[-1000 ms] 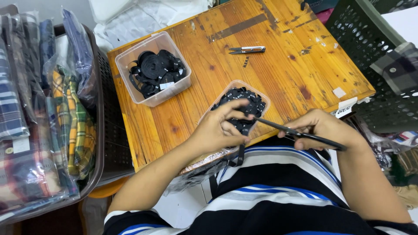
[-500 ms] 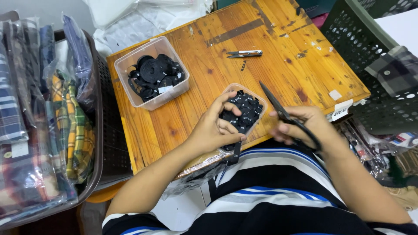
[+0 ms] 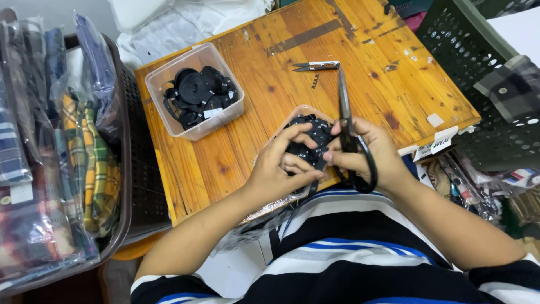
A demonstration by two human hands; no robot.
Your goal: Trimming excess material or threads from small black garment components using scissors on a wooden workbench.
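Over a scuffed wooden table (image 3: 360, 73), a person in a striped shirt (image 3: 360, 253) works with both hands at the near edge. Their right hand (image 3: 368, 155) grips black-handled scissors (image 3: 346, 121) — fingers through the loops, blades shut and pointing away up the tabletop. Their left hand (image 3: 281, 166) curls its fingers narrowly around a small black piece (image 3: 312, 163), pinching it just beside the right hand's fingertips; what the piece is cannot be told. Both hands hover above a small clear tub (image 3: 301, 115) packed with black parts, sitting at the table's near edge. A larger clear tub (image 3: 194, 93) holding coils of black strap stands well apart, toward the far left corner. Metal snips (image 3: 315, 66) lie flat farther up the table. Left of the table, a brown basket (image 3: 132, 163) holds bagged plaid cloth (image 3: 84, 163); on the right, a dark green crate (image 3: 478, 62) stands beside the table.
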